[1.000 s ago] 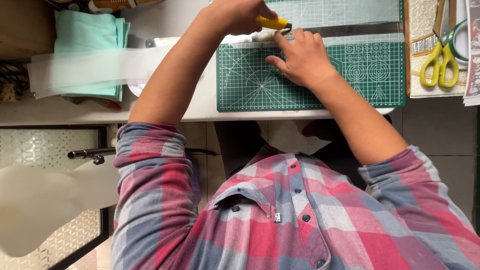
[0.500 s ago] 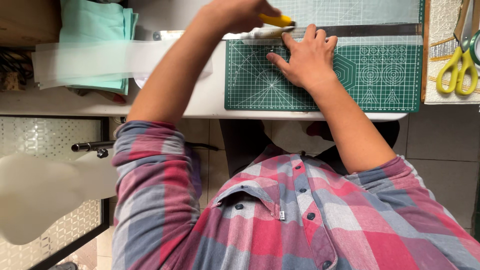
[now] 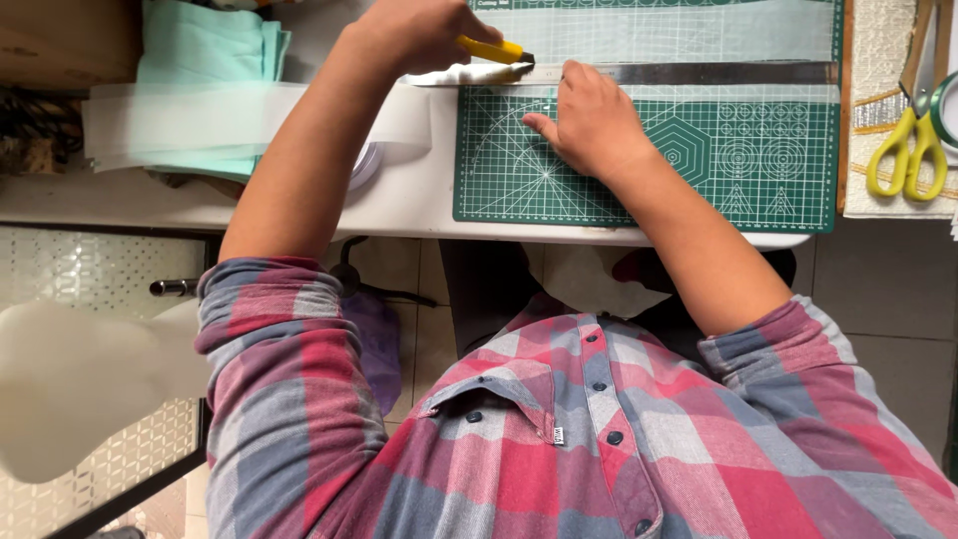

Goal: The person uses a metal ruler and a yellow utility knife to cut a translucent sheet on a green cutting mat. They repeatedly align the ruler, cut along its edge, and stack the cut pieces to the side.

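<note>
Left hand (image 3: 424,35) at top centre of the frame, fingers closed around a yellow utility knife (image 3: 491,50), right hand (image 3: 597,125) just right of it, fingers spread flat pressing a steel ruler (image 3: 699,73) onto the green cutting mat (image 3: 758,180), yellow scissors (image 3: 906,150) at far right

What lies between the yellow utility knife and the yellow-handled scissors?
In the head view, the long steel ruler lies across sheer white fabric on the green cutting mat.

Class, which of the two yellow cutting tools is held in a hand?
The yellow utility knife, gripped by the left hand at the steel ruler's edge; the yellow-handled scissors lie untouched right of the green mat.
</note>
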